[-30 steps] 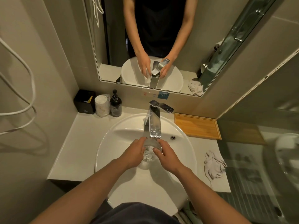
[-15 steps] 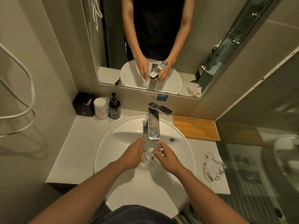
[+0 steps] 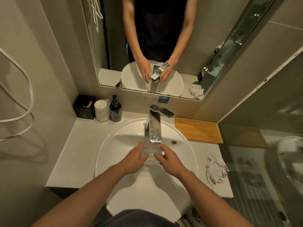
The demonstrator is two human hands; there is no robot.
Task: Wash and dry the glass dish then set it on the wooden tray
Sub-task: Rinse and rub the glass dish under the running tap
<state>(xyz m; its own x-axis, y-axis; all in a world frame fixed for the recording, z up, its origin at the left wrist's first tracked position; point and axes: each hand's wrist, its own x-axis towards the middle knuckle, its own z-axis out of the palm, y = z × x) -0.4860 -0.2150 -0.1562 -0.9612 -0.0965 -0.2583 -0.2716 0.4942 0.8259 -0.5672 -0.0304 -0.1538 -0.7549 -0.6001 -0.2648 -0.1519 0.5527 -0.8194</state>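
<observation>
A small clear glass dish [image 3: 151,155] is held between both hands under the chrome faucet [image 3: 155,128], over the white round sink [image 3: 114,145]. My left hand [image 3: 135,158] grips its left side and my right hand [image 3: 168,159] grips its right side. Water wets the basin below the dish. Most of the dish is hidden by my fingers. The wooden tray [image 3: 198,130] lies on the counter to the right of the faucet, with nothing on it. A crumpled white cloth [image 3: 215,171] lies on the counter at the right edge of the sink.
At the back left of the counter stand a black box [image 3: 84,106], a white wrapped cup stack [image 3: 101,110] and a dark soap pump bottle [image 3: 115,110]. A mirror hangs above. A glass shower partition stands to the right. White cords hang on the left wall.
Both hands stay on the dish under the faucet; the fingers have shifted slightly around it. The camera has tilted a little.
</observation>
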